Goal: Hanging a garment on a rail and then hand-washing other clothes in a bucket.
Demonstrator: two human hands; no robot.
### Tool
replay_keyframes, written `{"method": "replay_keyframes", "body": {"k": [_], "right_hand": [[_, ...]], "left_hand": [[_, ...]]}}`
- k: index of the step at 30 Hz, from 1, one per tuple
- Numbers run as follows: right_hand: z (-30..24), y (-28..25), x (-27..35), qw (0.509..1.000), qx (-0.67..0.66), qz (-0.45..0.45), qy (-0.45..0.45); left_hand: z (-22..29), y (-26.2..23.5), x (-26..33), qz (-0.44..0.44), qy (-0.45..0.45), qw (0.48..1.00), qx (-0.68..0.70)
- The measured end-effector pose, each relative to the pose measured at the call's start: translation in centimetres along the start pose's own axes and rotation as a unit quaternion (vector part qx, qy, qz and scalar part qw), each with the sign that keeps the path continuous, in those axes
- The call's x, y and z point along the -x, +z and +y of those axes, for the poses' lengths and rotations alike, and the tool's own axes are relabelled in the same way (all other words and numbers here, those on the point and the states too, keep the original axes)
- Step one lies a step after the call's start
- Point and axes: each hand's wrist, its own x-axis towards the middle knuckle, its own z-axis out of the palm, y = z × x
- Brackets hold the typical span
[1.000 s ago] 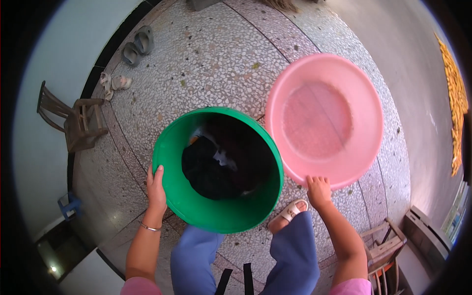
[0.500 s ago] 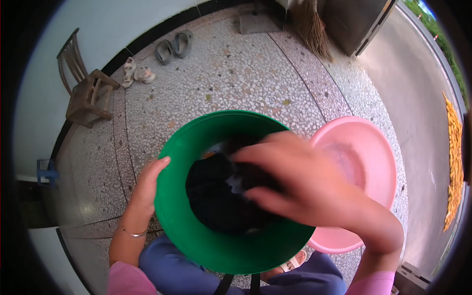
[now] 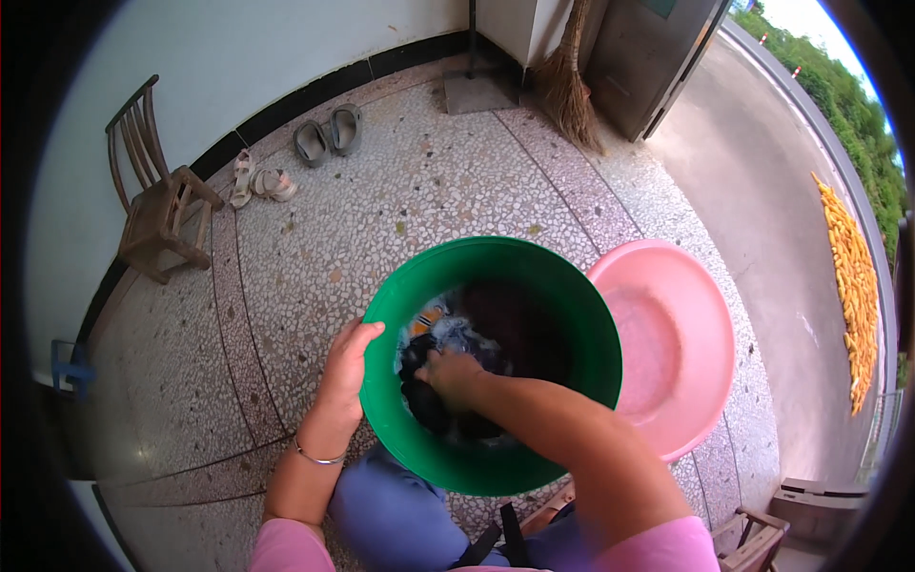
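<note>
A green bucket (image 3: pixel 419 276) stands in front of me between my knees. Suds and dark liquid are inside, with a black cloth (image 3: pixel 426 408) bunched at the near left. My left hand (image 3: pixel 353 353) grips the bucket's left rim, thumb over the edge and fingers outside. Deep in the bucket, my right hand (image 3: pixel 453 377) has its fingers curled onto the black cloth; some fingertips are hidden. Beyond that hand, an orange patch (image 3: pixel 425 321) shows among the suds. Touching or close beside the bucket on the right is a pink basin (image 3: pixel 710 353).
A wooden chair (image 3: pixel 157 214) stands by the left wall, near light sandals (image 3: pixel 262 183) and grey slippers (image 3: pixel 329 135). At the back are a long-handled dustpan (image 3: pixel 481 93), a straw broom (image 3: pixel 570 95) and an open door (image 3: pixel 648 71). Yellow corn cobs (image 3: pixel 848 286) lie outside.
My right hand has gone down into the bucket from above it, and the raised black cloth is now lower among the suds. The view has shifted; the left hand keeps its rim hold.
</note>
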Motion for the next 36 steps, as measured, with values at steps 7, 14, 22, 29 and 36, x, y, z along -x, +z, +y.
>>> {"method": "replay_keyframes", "body": {"k": [7, 14, 22, 29, 36], "right_hand": [[0.2, -1.0, -0.7, 0.997, -0.053, 0.028, 0.047], [-0.3, -4.4, 8.5, 0.954, -0.147, 0.256, 0.044], [-0.7, -5.1, 10.7, 0.889, -0.321, 0.324, -0.031], [-2.3, -7.1, 15.8, 0.791, -0.442, 0.419, -0.051], [-0.2, -7.9, 17.9, 0.896, -0.289, 0.314, -0.121]], "left_hand": [[-0.5, -0.6, -0.4, -0.026, 0.043, 0.997, -0.062], [0.9, 0.9, 2.2, 0.202, 0.467, 0.651, -0.563], [2.8, 3.1, 3.8, -0.251, 0.300, 0.674, -0.627], [3.3, 6.6, 3.9, -0.377, 0.236, 0.727, -0.524], [4.3, 8.1, 3.1, -0.415, 0.080, 0.580, -0.696]]}}
